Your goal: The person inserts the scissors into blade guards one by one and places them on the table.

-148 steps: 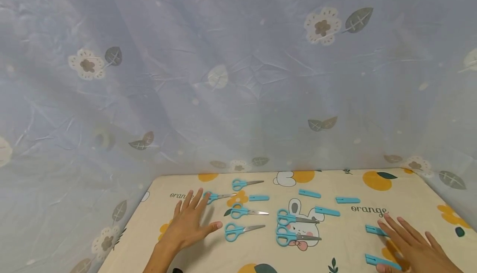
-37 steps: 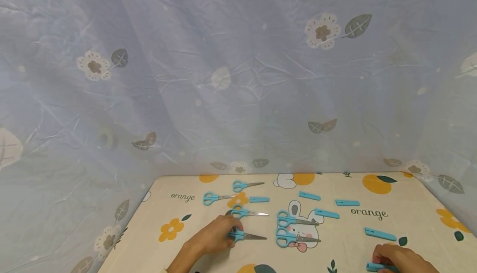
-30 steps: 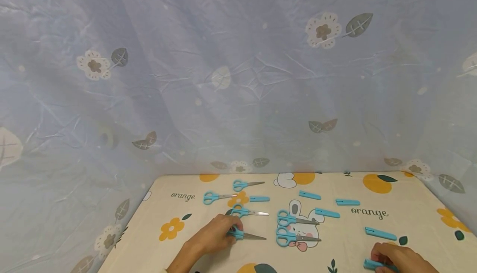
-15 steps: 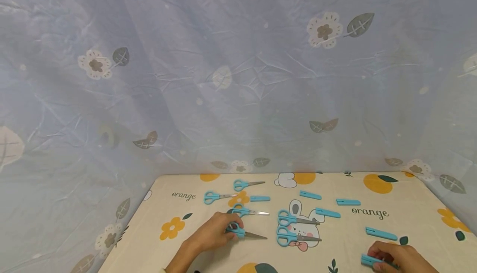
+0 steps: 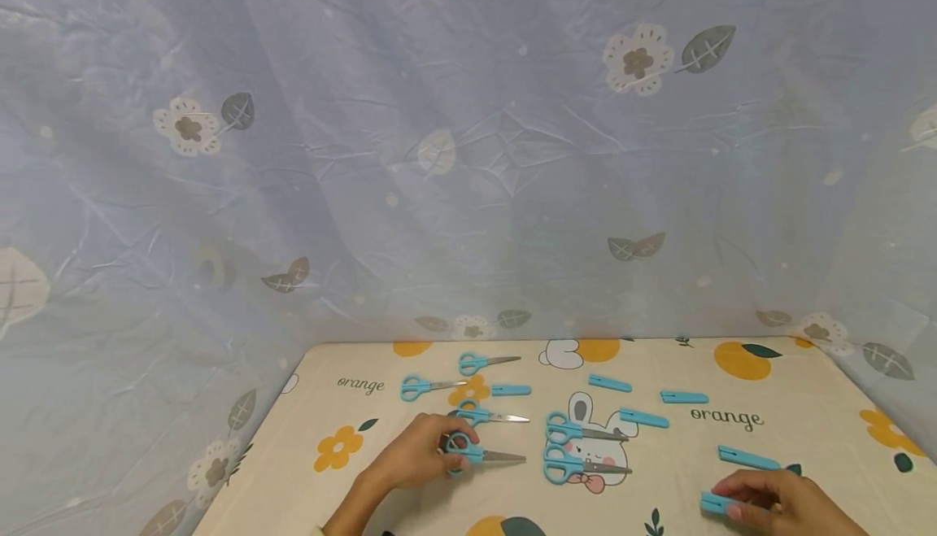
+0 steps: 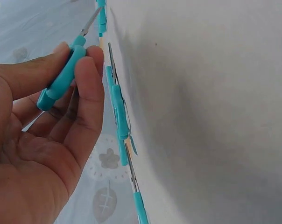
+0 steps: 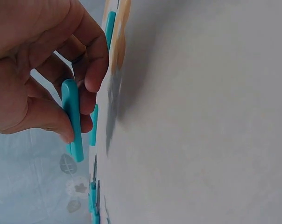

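Note:
My left hand (image 5: pixel 413 455) pinches a pair of scissors (image 5: pixel 472 453) by its light blue handle, thumb against fingers, with the blades pointing right. In the left wrist view the scissors' handle (image 6: pixel 64 79) sits between thumb and fingertips, raised off the cloth. At the lower right, my right hand (image 5: pixel 794 502) pinches a light blue scissors cap (image 5: pixel 713 503); its slotted end faces left and my fingers cover the rest. The right wrist view shows this cap (image 7: pixel 72 109) held above the table between thumb and fingers.
Several more scissors lie about, including one pair (image 5: pixel 476 414) just behind my left hand and another (image 5: pixel 562 464) farther right. Several loose caps rest on the patterned cloth (image 5: pixel 410 512), one cap (image 5: pixel 748 458) just behind my right hand. A pale curtain (image 5: pixel 468 219) hangs behind.
Both hands were spread at first; now each pinches something. Over the last second the right hand has brought its cap leftward and slightly away from me, while the left hand has raised and turned the scissors.

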Available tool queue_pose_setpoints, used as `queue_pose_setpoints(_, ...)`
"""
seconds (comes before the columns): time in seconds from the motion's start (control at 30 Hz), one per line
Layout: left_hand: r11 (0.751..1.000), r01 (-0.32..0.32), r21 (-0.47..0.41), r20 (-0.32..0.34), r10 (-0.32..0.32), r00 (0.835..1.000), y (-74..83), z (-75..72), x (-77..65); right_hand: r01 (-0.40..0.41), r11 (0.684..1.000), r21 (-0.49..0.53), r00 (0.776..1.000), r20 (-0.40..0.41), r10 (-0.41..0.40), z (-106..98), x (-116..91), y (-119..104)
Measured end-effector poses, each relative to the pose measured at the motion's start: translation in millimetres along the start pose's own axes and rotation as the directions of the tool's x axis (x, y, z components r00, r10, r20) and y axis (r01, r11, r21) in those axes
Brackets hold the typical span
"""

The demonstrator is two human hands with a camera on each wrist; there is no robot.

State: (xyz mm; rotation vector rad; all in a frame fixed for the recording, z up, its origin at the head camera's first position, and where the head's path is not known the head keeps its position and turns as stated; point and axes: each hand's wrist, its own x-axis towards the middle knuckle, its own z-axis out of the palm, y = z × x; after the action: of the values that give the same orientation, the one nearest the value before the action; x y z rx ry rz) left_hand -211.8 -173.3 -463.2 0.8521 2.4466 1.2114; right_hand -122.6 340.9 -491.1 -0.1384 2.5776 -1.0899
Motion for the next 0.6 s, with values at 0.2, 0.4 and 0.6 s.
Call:
queue_pose_setpoints(0.2,0.990,0.026,-0.135,-0.014,-0.028,1.000,1.8,-3.4,0.9,0.060,0.992,0.107,0.997,0.051,-0.065,-5,5,-7)
queue_pose_setpoints(0.4,0.973,0.076,-0.220,-0.014,-0.081,0.997,4.5,-5.0,3.9,0.124,0.960,0.252,0.985,0.082,-0.149,-10,12,-16)
queue_pose_setpoints(0.6,0.958,0.101,-0.269,-0.008,-0.107,0.994,7.3,-5.4,6.5,0.134,0.948,0.288,0.986,0.054,-0.155,-7,18,-28)
